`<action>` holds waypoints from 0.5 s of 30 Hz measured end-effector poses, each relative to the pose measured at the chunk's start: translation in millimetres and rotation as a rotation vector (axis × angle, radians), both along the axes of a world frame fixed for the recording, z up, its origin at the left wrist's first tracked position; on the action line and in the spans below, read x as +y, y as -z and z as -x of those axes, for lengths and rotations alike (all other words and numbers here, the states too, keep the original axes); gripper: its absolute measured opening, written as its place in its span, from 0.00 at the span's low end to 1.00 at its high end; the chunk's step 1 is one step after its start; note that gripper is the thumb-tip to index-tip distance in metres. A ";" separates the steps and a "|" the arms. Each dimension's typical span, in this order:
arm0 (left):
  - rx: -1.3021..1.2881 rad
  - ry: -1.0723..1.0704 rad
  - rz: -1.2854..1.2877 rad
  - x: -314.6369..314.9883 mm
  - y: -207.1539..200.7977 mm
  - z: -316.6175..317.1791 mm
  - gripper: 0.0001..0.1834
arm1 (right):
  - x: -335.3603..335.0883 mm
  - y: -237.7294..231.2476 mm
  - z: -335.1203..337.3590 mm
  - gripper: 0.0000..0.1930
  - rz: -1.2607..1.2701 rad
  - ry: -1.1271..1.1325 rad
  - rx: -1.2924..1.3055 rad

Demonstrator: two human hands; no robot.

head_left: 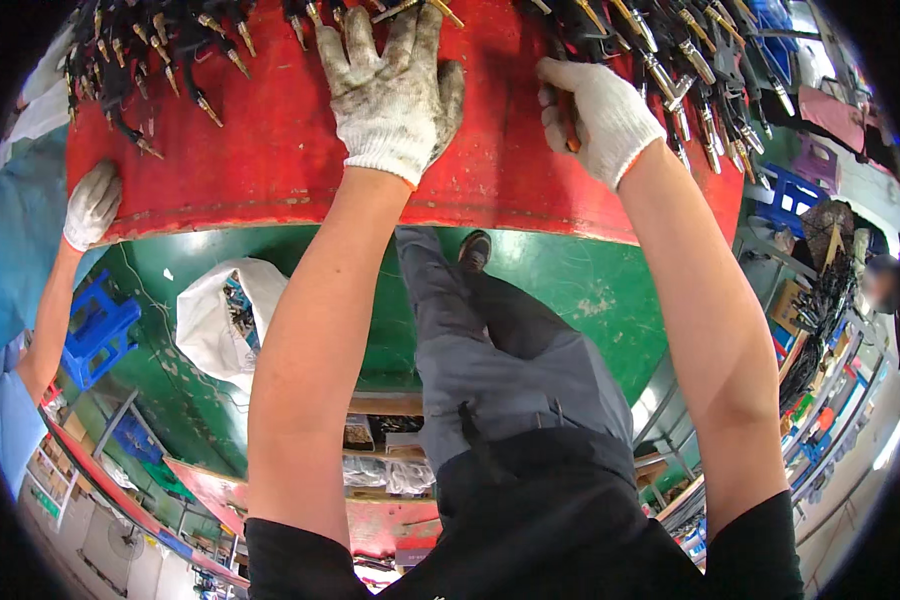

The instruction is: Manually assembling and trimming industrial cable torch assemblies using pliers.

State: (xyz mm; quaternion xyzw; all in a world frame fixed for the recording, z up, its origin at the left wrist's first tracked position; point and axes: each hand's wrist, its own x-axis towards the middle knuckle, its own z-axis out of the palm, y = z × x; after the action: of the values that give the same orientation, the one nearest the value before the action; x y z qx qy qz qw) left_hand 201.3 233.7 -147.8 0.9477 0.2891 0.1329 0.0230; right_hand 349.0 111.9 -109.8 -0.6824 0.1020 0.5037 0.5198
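My left hand (395, 100), in a soiled white knit glove, lies palm down on the red table (255, 150) with its fingers spread. Beyond its fingertips, at the top edge, is a thin brass-coloured rod (444, 12). My right hand (610, 120), in a cleaner white glove, is over the table with its fingers curled in. A dark, narrow piece with an orange-brown end shows by these fingers, but its kind is hidden. Close to the right hand lies a pile of black cables with brass and silver metal ends (692, 60).
More cable ends (160, 45) lie at the far left. At the left table edge rests another person's gloved hand (94, 205). Below are a white sack (210, 325) of small parts and a blue stool (100, 330). Another blue stool (790, 195) and loaded shelves stand right.
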 end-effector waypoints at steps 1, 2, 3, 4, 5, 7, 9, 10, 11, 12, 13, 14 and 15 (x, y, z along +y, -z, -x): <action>-0.005 -0.005 -0.004 -0.3 -0.1 -0.8 0.37 | -1.4 2.8 2.0 0.09 -0.002 0.006 0.018; -0.006 -0.012 -0.008 -0.4 0.3 -0.1 0.37 | -0.9 3.4 7.1 0.09 -0.006 0.006 0.024; 0.000 -0.012 -0.012 -0.6 0.9 1.1 0.37 | -0.2 3.8 12.2 0.09 -0.073 -0.042 0.077; -0.006 -0.016 -0.025 -0.8 1.9 2.7 0.38 | 1.2 5.3 15.5 0.09 -0.142 -0.090 0.130; -0.017 -0.018 -0.040 -0.2 2.2 2.1 0.38 | 3.2 8.6 15.4 0.10 -0.149 -0.098 0.158; 0.003 -0.019 -0.009 -0.6 3.4 -0.8 0.39 | 12.0 16.3 13.8 0.10 -0.207 -0.077 0.231; 0.025 -0.018 0.025 -0.1 9.1 -2.0 0.40 | 22.1 20.9 17.3 0.11 -0.325 0.006 0.351; 0.026 -0.017 -0.046 0.1 12.0 -2.1 0.39 | 25.7 24.3 15.5 0.11 -0.329 0.010 0.354; 0.030 -0.017 -0.115 -0.1 14.1 -1.2 0.38 | 31.0 26.9 13.7 0.11 -0.357 0.015 0.425; 0.032 -0.017 -0.184 0.1 16.4 -0.7 0.37 | 34.1 29.1 12.9 0.11 -0.385 0.019 0.495; 0.036 -0.012 -0.185 0.8 18.6 -0.5 0.37 | 36.0 30.1 10.5 0.11 -0.355 0.005 0.459; 0.007 0.004 -0.180 1.8 19.8 0.7 0.37 | 37.7 28.2 8.9 0.11 -0.355 0.008 0.463; -0.023 0.019 -0.175 2.7 20.7 1.7 0.38 | 39.6 25.9 7.3 0.11 -0.373 -0.009 0.461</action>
State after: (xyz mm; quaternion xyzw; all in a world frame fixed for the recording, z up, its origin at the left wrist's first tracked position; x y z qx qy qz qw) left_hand 199.5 236.4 -168.5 0.9473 0.2670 0.1684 -0.0551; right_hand 341.7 151.6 -135.7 -0.4430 0.1199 0.6579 0.5971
